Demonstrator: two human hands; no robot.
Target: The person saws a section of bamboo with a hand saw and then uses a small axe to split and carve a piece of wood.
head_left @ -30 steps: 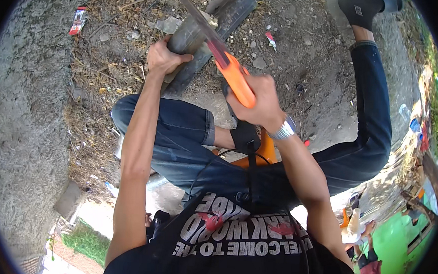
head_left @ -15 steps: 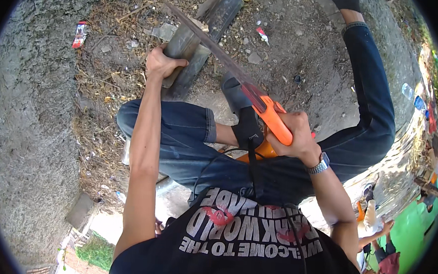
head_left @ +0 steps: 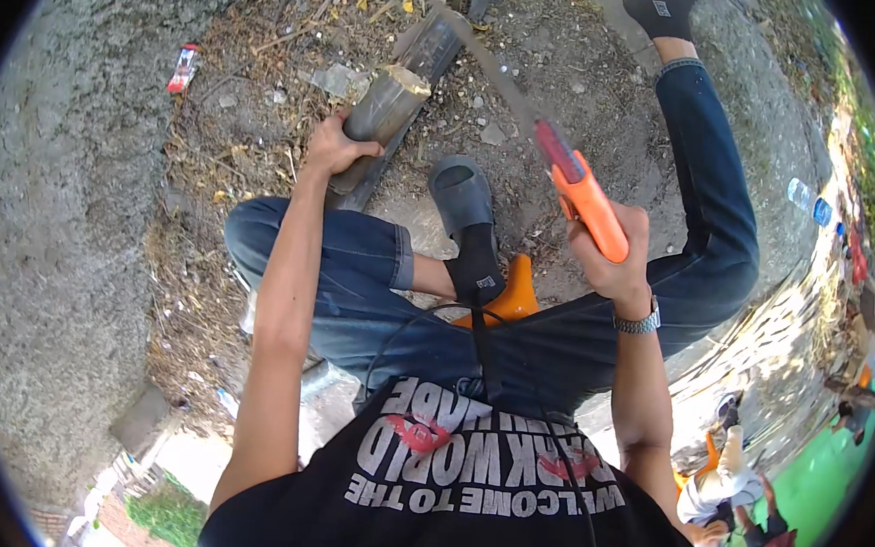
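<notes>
My left hand is wrapped round the near part of a short grey-brown log. Its pale, freshly cut end faces away from me, and it lies across a longer dark log on the ground. In my right hand is a handsaw, gripped by its orange handle. The blade, smeared by motion, points up and to the left, apart from the short log, with its tip over the ground beyond the longer log.
A rough grey wall or slab runs along the left. My slippered foot stands between saw and log. Near it is an orange object, partly hidden. A red packet and a plastic bottle lie farther out. People are at lower right.
The saw has moved right, away from the short log, whose pale cut end now shows. My left hand keeps its hold on the log. The view has shifted slightly.
</notes>
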